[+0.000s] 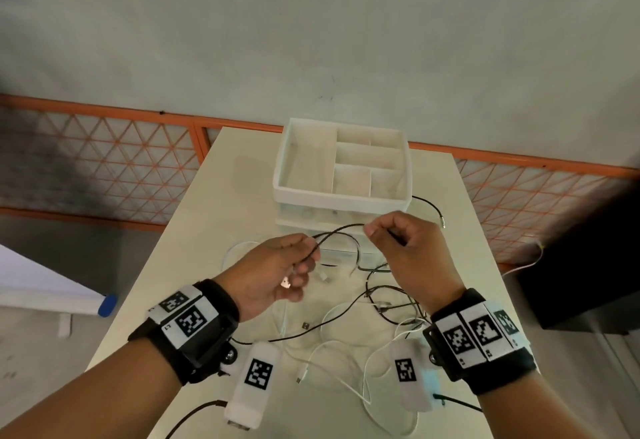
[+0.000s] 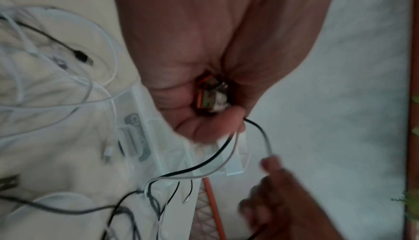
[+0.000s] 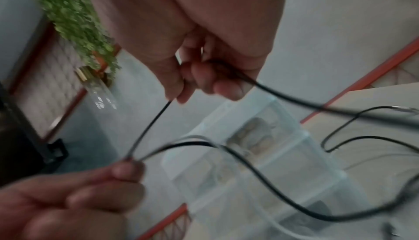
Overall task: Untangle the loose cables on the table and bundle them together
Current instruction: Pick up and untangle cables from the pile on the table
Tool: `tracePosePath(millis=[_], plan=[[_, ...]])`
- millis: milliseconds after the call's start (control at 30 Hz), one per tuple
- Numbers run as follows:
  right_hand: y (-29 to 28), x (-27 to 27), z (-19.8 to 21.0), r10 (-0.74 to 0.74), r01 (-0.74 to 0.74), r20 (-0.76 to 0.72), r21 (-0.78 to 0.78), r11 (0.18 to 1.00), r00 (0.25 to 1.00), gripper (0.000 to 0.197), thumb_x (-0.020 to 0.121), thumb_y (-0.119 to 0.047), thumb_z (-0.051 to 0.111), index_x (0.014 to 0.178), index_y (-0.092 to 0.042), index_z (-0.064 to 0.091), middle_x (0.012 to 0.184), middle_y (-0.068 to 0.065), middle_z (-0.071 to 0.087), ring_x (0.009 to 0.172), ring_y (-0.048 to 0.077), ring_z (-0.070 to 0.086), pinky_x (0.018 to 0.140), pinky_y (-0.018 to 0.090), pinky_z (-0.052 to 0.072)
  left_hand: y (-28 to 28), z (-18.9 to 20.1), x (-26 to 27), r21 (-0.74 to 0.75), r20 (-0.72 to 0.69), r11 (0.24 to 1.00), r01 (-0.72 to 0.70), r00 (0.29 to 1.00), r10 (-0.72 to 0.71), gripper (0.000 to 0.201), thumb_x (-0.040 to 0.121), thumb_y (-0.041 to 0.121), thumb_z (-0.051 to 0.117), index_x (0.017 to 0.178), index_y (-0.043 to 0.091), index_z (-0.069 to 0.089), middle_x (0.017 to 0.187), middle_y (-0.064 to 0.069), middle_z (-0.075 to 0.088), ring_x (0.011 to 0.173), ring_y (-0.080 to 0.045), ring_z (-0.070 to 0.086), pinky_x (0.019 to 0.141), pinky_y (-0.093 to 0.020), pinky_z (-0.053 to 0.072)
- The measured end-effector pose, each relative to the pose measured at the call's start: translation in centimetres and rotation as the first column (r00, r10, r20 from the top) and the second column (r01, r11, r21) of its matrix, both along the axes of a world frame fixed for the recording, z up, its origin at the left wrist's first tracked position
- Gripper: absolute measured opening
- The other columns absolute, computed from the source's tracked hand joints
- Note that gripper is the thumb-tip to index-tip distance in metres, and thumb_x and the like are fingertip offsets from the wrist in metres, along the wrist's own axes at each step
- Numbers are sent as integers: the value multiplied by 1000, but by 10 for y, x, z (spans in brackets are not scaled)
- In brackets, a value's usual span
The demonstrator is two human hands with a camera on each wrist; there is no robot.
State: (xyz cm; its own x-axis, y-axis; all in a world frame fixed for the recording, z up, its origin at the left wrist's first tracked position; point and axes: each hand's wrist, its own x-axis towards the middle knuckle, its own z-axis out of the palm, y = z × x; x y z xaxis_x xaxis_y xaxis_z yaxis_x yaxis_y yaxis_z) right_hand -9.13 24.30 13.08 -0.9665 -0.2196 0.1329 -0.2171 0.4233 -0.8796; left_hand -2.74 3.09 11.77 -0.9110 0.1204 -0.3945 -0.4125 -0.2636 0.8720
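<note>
While both hands hover above the table [image 1: 180, 265], we note the left hand [image 1: 273, 274] and right hand [image 1: 408, 248] each pinching one black cable [image 1: 341, 229] stretched between them, above the tangle [image 1: 346, 331].

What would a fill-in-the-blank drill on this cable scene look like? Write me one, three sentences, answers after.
1. Both hands hold a stretch of ____ cable above the table.
2. The left hand also holds a USB ____ in its palm.
3. Behind the right hand stands a white organizer box whose top compartments are ____.

Missing words: black; plug; empty
</note>
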Motion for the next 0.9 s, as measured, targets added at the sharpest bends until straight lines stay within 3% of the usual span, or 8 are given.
tracePosePath(millis=[67,200,300,433,567,667,800,900], plan=[[19,-13,-22,35,-62,92,314,947,995,28,91,-32,70,68,-18,65,63,-6,60,58,7,52,60,20,42,-7,9,-5,23,-43,997,-77,996,78,23,103,24,47,86,9,56,61,3,37,44,-7,28,35,-18,23],[65,-29,-73,-192,-47,205,791,610,960,25,92,-39,58,84,-20,72,95,7,70,84,26,58,75,27,43,-33,34,-8,9,-152,982,-191,970,190,28,92,36,59,76,15,50,58,4,23,42,-8,16,34,-19,15],[82,-42,-70,-361,63,287,700,711,887,32,96,-39,55,90,-14,74,90,11,71,85,30,63,75,30,46,-40,36,-4,-199,-153,965,-172,978,143,34,85,39,68,73,18,43,60,3,19,48,-12,12,37,-21,15],[82,-75,-30,-359,317,55,357,878,932,24,95,-25,48,83,-32,68,92,-2,75,89,28,69,84,40,55,-25,18,-5,-447,-33,886,-126,992,124,40,95,40,61,68,19,40,52,5,34,42,-11,27,39,-21,20],[69,-87,5,-298,306,-78,120,944,951,29,86,-19,40,86,-36,64,101,-17,67,101,24,65,94,44,50,-15,7,-8,-457,37,877,-148,982,185,42,98,42,55,67,19,40,54,2,39,43,-11,36,38,-21,24],[76,-96,-5,-259,256,-11,186,949,966,21,92,-25,52,106,-35,64,122,-2,64,104,24,61,94,41,47,-17,9,-9,-351,32,908,-229,966,256,43,98,42,56,67,19,36,52,5,31,42,-11,28,40,-21,20],[94,-86,-49,-138,-37,265,565,824,954,65,92,-27,69,150,-28,41,154,3,47,136,28,49,111,39,38,-22,18,-8,-251,-37,936,-249,968,247,40,96,45,56,73,14,46,56,3,28,45,-11,25,40,-22,21],[82,-64,-48,-152,51,181,469,882,972,63,88,-25,73,145,-27,48,134,1,63,109,20,64,94,32,47,-21,25,-7,-272,-105,935,-228,973,206,36,99,38,54,79,9,52,56,2,28,43,-11,24,38,-19,21]])
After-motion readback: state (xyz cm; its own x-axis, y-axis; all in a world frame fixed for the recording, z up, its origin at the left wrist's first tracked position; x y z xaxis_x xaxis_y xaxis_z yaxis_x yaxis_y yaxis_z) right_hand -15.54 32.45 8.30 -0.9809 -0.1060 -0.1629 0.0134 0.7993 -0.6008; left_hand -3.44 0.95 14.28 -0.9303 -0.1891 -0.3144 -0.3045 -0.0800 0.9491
